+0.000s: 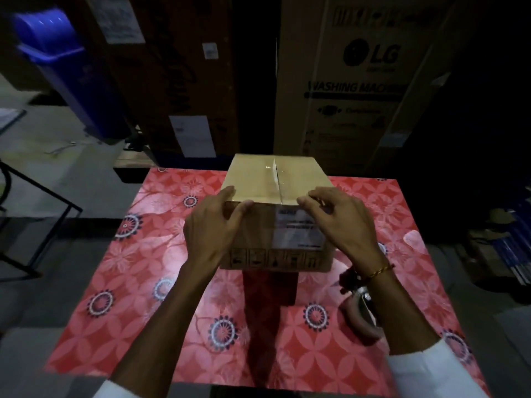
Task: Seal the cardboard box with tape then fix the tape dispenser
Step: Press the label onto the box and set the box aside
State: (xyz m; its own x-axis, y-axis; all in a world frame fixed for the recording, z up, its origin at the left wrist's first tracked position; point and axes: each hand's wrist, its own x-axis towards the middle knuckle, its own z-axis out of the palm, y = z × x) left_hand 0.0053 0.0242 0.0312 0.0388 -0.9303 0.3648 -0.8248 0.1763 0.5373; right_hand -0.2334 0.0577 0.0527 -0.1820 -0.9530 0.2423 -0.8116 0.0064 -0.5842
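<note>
The cardboard box (275, 208) sits on the red flowered worktop (161, 282), clear tape (277, 179) along its top seam. The left hand (212, 225) and right hand (339, 222) rest spread-fingered on its near top edge, gripping nothing. The tape dispenser (359, 308) lies just beneath the right wrist.

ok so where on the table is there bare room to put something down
The red patterned tablecloth is bare left of the cardboard box, and along the near edge between the forearms. The right side is crowded: the tape dispenser lies under the right hand's wrist.
</note>
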